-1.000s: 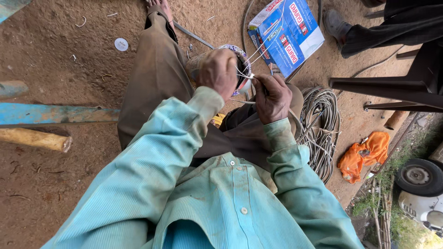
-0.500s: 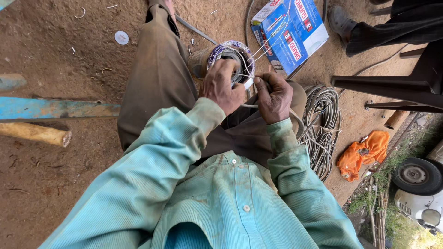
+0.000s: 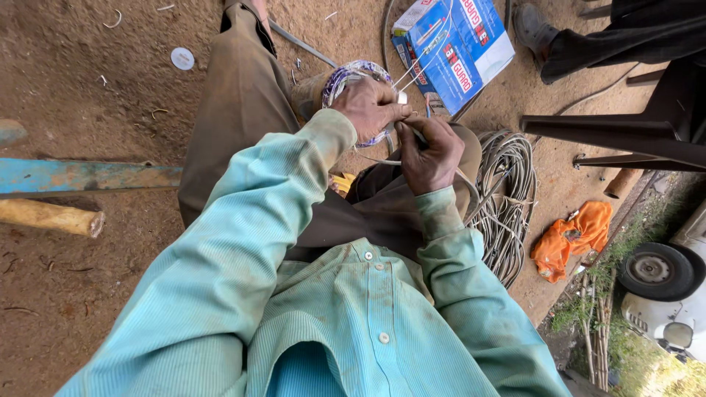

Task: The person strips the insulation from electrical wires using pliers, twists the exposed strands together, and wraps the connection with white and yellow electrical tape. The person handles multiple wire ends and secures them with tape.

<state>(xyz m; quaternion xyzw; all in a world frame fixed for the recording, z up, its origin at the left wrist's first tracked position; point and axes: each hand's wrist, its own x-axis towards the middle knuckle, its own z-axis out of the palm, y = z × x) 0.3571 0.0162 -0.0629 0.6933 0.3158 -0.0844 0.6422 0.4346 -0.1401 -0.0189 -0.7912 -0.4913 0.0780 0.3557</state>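
Observation:
I sit on bare earth in a teal shirt and brown trousers. My left hand (image 3: 371, 109) grips a small ring-shaped wire coil (image 3: 351, 73) with a purple and white wrap, held over my knee. My right hand (image 3: 430, 152) pinches thin white wires (image 3: 413, 70) that run from the coil up to a blue and white cardboard box (image 3: 456, 44) on the ground ahead. Both hands nearly touch at the coil's right edge. The hands hide part of the coil.
A large bundle of grey cable (image 3: 507, 198) lies on the ground to the right of my leg. An orange cloth (image 3: 570, 235) lies beyond it. A dark chair (image 3: 625, 132) and another person's shoe (image 3: 533, 29) are upper right. A blue board (image 3: 81, 176) and wooden pole (image 3: 48, 217) lie left.
My left hand has turned the coil and now covers more of it. My right hand has shifted slightly along the white wires. The box has stayed put.

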